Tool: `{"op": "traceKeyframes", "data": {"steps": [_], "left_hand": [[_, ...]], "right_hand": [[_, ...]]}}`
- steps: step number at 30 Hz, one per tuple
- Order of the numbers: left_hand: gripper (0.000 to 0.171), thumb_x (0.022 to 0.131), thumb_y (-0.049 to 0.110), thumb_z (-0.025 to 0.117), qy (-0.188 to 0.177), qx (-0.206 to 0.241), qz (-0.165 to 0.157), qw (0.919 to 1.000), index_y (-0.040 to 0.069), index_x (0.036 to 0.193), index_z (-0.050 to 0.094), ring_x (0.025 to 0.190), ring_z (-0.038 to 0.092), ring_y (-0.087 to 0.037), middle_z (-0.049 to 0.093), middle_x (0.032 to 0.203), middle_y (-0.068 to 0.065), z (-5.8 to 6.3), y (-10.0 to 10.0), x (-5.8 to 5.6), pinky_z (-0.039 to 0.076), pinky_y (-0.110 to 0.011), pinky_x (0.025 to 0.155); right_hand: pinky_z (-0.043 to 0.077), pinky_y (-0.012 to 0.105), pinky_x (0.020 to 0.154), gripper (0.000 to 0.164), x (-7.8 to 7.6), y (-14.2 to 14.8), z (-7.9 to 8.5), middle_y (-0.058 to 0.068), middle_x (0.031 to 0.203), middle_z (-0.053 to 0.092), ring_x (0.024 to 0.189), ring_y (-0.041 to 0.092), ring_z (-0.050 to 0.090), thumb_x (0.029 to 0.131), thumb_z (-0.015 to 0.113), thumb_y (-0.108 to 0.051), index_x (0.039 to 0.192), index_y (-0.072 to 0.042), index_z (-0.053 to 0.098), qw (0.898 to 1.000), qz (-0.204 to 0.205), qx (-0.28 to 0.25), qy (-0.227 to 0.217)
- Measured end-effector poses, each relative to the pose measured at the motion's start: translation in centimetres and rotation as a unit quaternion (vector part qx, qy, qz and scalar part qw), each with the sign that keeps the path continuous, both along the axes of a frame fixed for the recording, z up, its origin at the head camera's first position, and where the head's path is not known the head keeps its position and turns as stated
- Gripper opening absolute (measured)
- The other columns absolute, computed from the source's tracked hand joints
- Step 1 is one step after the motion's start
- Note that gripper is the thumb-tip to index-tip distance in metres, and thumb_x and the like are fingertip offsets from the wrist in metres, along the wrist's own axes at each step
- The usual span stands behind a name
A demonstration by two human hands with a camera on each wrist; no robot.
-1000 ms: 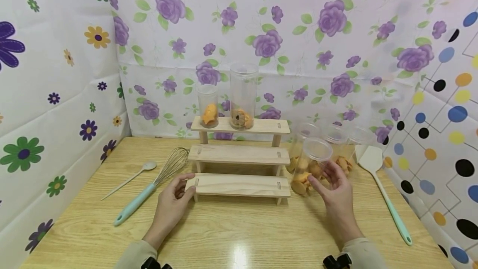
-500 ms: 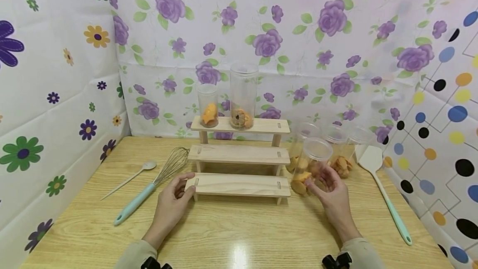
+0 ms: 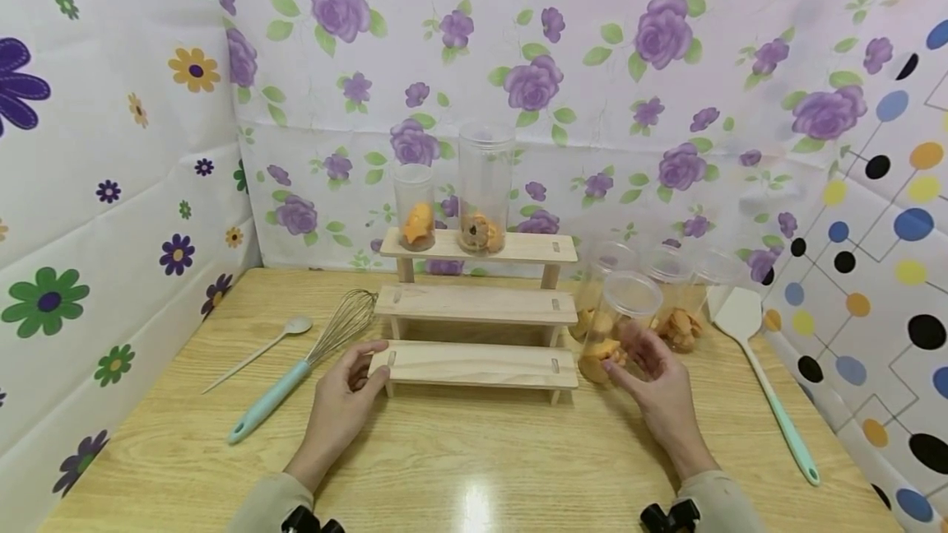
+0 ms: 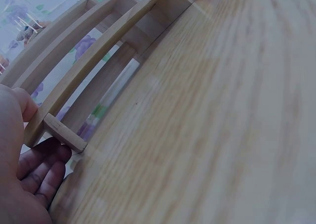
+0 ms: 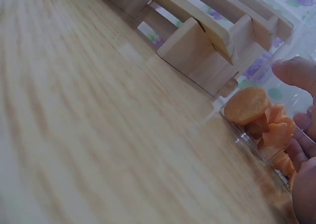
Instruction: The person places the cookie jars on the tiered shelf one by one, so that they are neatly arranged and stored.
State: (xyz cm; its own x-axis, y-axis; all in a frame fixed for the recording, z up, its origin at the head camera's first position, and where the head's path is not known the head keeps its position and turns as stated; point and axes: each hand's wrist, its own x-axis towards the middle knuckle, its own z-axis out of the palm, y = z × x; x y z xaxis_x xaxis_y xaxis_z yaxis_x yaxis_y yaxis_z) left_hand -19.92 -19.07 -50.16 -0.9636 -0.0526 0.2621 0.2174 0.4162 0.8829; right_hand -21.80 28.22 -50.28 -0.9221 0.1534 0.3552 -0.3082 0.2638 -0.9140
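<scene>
At the left end of the bottom shelf of a three-tier wooden display stand (image 3: 474, 365), my left hand (image 3: 344, 397) holds the board. Its thumb lies over the shelf edge in the left wrist view, with the other fingers (image 4: 48, 172) below by the leg. My right hand (image 3: 659, 397) grips a clear lidded jar (image 3: 609, 327) standing on the table to the right of the stand. Orange snack-like pieces (image 5: 247, 105) fill its bottom; the thumb and fingers lie on either side. On the top shelf are a short clear jar (image 3: 415, 187) and a taller one (image 3: 485, 171), both with orange pieces.
Behind the held jar stand several more clear jars (image 3: 670, 270). A white spatula with a mint handle (image 3: 785, 418) lies at the right. To the left lie a whisk (image 3: 304, 373) and a thin spoon (image 3: 255, 356). Patterned cloth (image 3: 533, 39) hangs behind the wooden table (image 3: 474, 459).
My right hand has moved slightly left, settling lower around the jar. The left hand stays on the shelf end. The head view has shifted a little.
</scene>
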Motion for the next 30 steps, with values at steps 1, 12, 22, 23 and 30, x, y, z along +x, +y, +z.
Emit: {"op": "traceKeyframes", "data": {"steps": [1,12,22,23,30], "left_hand": [[0.033,0.111,0.024,0.073,-0.001,0.001,0.0,1.0,0.024,0.144,0.071,0.135,0.069,-0.026,0.074,0.145,-0.008,0.0,0.0,0.0,0.055,-0.022,0.099],[0.033,0.111,0.025,0.073,-0.003,0.008,-0.002,1.0,0.023,0.144,0.072,0.137,0.068,-0.026,0.072,0.147,-0.007,0.1,0.0,0.1,0.055,-0.022,0.1],[0.033,0.111,0.024,0.073,-0.003,0.011,-0.002,0.9999,0.023,0.144,0.072,0.134,0.069,-0.025,0.074,0.145,-0.007,0.0,0.0,0.0,0.055,-0.022,0.098],[0.033,0.111,0.024,0.073,-0.004,0.012,-0.003,0.9999,0.023,0.144,0.072,0.134,0.069,-0.025,0.073,0.145,-0.007,0.1,0.0,0.0,0.055,-0.022,0.098],[0.033,0.111,0.025,0.073,-0.008,0.013,-0.002,0.9999,0.024,0.143,0.072,0.135,0.069,-0.025,0.073,0.146,-0.006,0.2,0.1,0.1,0.055,-0.021,0.099]], "right_hand": [[0.05,0.016,0.108,0.07,0.0,0.0,0.0,0.022,0.144,0.067,0.133,0.021,0.066,0.094,0.09,-0.003,0.157,-0.001,0.059,1.0,-0.002,0.001,0.0],[0.051,0.018,0.109,0.067,0.1,-0.2,0.3,0.025,0.144,0.067,0.129,0.018,0.067,0.092,0.09,0.001,0.153,0.001,0.062,1.0,-0.013,-0.01,0.014],[0.05,0.017,0.108,0.063,0.6,-0.4,1.8,0.021,0.133,0.064,0.124,0.019,0.064,0.093,0.09,-0.001,0.147,0.007,0.06,1.0,-0.019,-0.014,0.016],[0.049,0.017,0.109,0.064,0.6,-0.4,2.1,0.022,0.134,0.064,0.124,0.019,0.064,0.093,0.09,-0.001,0.148,0.007,0.059,1.0,-0.019,-0.016,0.016],[0.051,0.019,0.108,0.064,1.0,-0.6,4.6,0.013,0.133,0.067,0.123,0.02,0.065,0.089,0.089,0.009,0.147,0.01,0.061,0.998,-0.006,-0.016,0.056]]}}
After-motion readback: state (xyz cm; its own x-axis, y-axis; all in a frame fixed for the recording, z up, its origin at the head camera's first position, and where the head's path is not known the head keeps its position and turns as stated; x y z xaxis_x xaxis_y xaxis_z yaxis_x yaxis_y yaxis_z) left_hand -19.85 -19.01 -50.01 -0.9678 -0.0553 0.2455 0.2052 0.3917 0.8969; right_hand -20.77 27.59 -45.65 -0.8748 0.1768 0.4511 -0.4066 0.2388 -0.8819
